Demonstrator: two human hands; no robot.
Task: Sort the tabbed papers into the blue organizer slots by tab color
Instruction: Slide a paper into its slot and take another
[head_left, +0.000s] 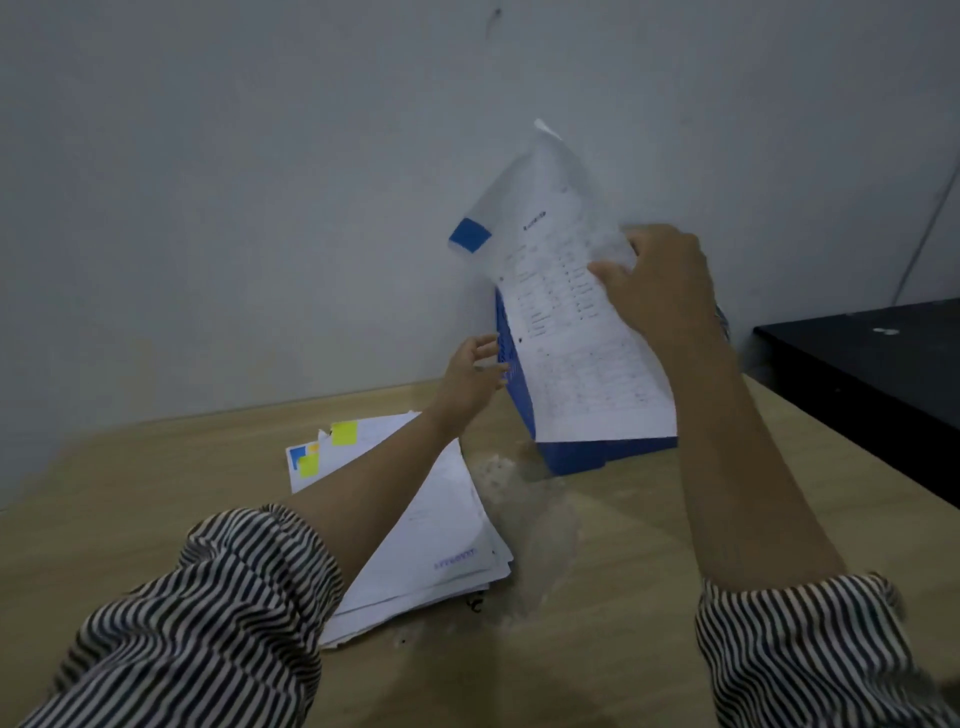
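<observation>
My right hand (657, 283) pinches a printed white sheet (571, 322) by its right edge and holds it upright in the air. A blue tab (470, 235) sticks out at the sheet's upper left. The sheet hangs in front of the blue organizer (597, 452), which stands on the table against the wall and is mostly hidden behind it. My left hand (475, 374) is raised beside the organizer's left wall, fingers spread, touching or nearly touching it. A stack of tabbed papers (426, 530) lies on the table under my left forearm, showing yellow tabs (344, 434) and a blue one.
The wooden table (597, 597) has a pale stain in front of the organizer. A black surface (872, 364) adjoins the table at the right. A grey wall (260, 208) rises right behind the table.
</observation>
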